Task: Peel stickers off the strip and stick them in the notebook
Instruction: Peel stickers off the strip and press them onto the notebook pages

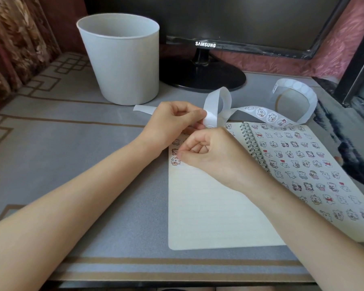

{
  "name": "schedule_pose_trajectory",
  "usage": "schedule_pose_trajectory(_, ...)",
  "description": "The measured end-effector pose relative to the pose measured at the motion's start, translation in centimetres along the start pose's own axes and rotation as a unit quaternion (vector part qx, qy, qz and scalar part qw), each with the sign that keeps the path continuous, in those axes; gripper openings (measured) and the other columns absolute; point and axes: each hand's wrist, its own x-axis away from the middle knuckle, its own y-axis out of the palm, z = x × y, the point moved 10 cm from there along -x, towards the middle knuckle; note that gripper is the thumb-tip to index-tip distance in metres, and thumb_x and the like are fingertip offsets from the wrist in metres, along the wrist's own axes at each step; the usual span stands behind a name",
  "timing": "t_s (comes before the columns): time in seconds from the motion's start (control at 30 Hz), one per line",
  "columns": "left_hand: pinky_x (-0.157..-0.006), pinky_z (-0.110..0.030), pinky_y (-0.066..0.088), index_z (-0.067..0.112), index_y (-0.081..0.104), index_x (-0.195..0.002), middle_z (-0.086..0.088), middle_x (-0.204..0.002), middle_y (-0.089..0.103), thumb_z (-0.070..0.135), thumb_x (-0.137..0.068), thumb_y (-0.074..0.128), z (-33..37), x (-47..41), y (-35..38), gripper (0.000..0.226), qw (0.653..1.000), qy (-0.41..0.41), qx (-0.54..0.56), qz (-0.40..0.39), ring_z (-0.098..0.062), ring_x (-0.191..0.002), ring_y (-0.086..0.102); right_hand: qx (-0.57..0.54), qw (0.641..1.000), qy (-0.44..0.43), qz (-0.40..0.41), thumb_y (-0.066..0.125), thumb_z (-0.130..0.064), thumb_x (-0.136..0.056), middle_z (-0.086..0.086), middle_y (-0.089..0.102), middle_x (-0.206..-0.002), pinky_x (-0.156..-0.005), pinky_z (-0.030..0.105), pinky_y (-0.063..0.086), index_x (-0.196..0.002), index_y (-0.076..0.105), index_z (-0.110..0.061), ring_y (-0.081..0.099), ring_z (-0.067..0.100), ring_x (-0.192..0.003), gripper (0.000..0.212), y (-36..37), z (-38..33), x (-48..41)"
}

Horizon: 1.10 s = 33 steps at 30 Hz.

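Observation:
An open spiral notebook lies on the table, its right page covered with several small cartoon stickers and its left page holding a few near the top. A long white sticker strip loops from a roll at the back right to my hands. My left hand pinches the strip above the notebook's top left corner. My right hand rests on the left page, fingers curled, its fingertips pressing by a round sticker on the paper.
A white plastic bin stands at the back left. A black monitor on its round stand is behind the strip. A patterned curtain hangs at the left. The table's front edge runs near the bottom.

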Motion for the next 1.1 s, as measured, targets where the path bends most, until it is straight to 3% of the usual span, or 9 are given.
schedule_pose_trajectory(0.1, -0.064, -0.016, 0.053, 0.007, 0.067, -0.077, -0.001, -0.065, 0.069, 0.012, -0.088, 0.064, 0.0, 0.0, 0.0, 0.012, 1.0, 0.001, -0.003, 0.001, -0.006, -0.059, 0.065, -0.025, 1.0, 0.007, -0.01, 0.069, -0.016, -0.081, -0.001, 0.067, -0.07, -0.065, 0.03, 0.049, -0.076, 0.07, -0.013, 0.054, 0.003, -0.059, 0.005, 0.1, 0.1, 0.1)
schedule_pose_trajectory(0.2, -0.065, -0.016, 0.054, 0.008, 0.067, -0.077, -0.003, -0.067, 0.07, 0.012, -0.088, 0.064, 0.0, 0.0, 0.0, 0.013, 1.0, 0.0, -0.003, 0.001, -0.007, -0.06, 0.065, -0.033, 0.999, -0.001, -0.024, 0.069, -0.016, -0.082, -0.002, 0.065, -0.07, -0.061, 0.023, 0.045, -0.078, 0.07, -0.012, 0.051, 0.001, -0.057, 0.006, 0.3, -0.1, 0.3)
schedule_pose_trajectory(0.33, -0.062, -0.014, 0.051, 0.008, 0.067, -0.077, -0.001, -0.065, 0.069, 0.013, -0.088, 0.064, 0.0, 0.0, 0.0, 0.013, 1.0, -0.001, -0.008, 0.001, -0.005, -0.059, 0.064, -0.036, 0.999, -0.015, -0.035, 0.07, -0.015, -0.081, -0.017, 0.055, -0.053, -0.049, 0.009, 0.033, -0.079, 0.069, -0.01, 0.047, -0.003, -0.048, 0.005, 0.3, -0.4, 0.5)
schedule_pose_trajectory(0.5, -0.063, -0.016, 0.052, 0.008, 0.068, -0.077, -0.002, -0.067, 0.069, 0.014, -0.089, 0.064, -0.2, 0.0, 0.0, 0.014, 1.0, -0.002, -0.015, -0.001, -0.007, -0.059, 0.064, -0.049, 0.997, -0.029, -0.051, 0.073, -0.012, -0.08, -0.021, 0.046, -0.039, -0.044, 0.007, 0.028, -0.078, 0.068, -0.009, 0.042, -0.002, -0.041, 0.006, 0.3, -0.9, 0.7)
schedule_pose_trajectory(0.7, -0.063, -0.016, 0.053, 0.006, 0.067, -0.079, -0.004, -0.068, 0.069, 0.013, -0.089, 0.063, -0.2, -0.1, 0.1, 0.013, 1.0, 0.001, -0.016, -0.005, -0.007, -0.06, 0.064, -0.062, 0.996, -0.026, -0.061, 0.073, -0.016, -0.08, -0.014, 0.048, -0.047, -0.049, 0.013, 0.031, -0.076, 0.069, -0.016, 0.04, 0.001, -0.049, 0.006, 0.1, -0.7, 0.8)
schedule_pose_trajectory(0.83, -0.066, -0.017, 0.054, 0.005, 0.067, -0.08, -0.007, -0.07, 0.069, 0.013, -0.089, 0.063, -0.1, 0.0, 0.2, 0.013, 1.0, 0.006, -0.022, -0.008, -0.009, -0.062, 0.064, -0.043, 0.995, -0.051, -0.079, 0.073, -0.019, -0.081, 0.018, 0.054, -0.066, -0.054, 0.026, 0.03, -0.078, 0.068, -0.016, 0.04, 0.016, -0.058, 0.007, 0.5, -1.2, 1.1)
schedule_pose_trajectory(1.1, -0.064, -0.015, 0.053, 0.003, 0.066, -0.081, -0.009, -0.072, 0.069, 0.011, -0.09, 0.062, -0.1, 0.0, 0.3, 0.012, 1.0, 0.007, -0.015, -0.013, -0.007, -0.06, 0.064, -0.03, 0.992, -0.073, -0.102, 0.073, -0.014, -0.08, 0.0, 0.054, -0.069, -0.051, 0.01, 0.031, -0.08, 0.069, -0.012, 0.042, 0.002, -0.055, 0.005, 0.6, -1.6, 1.5)
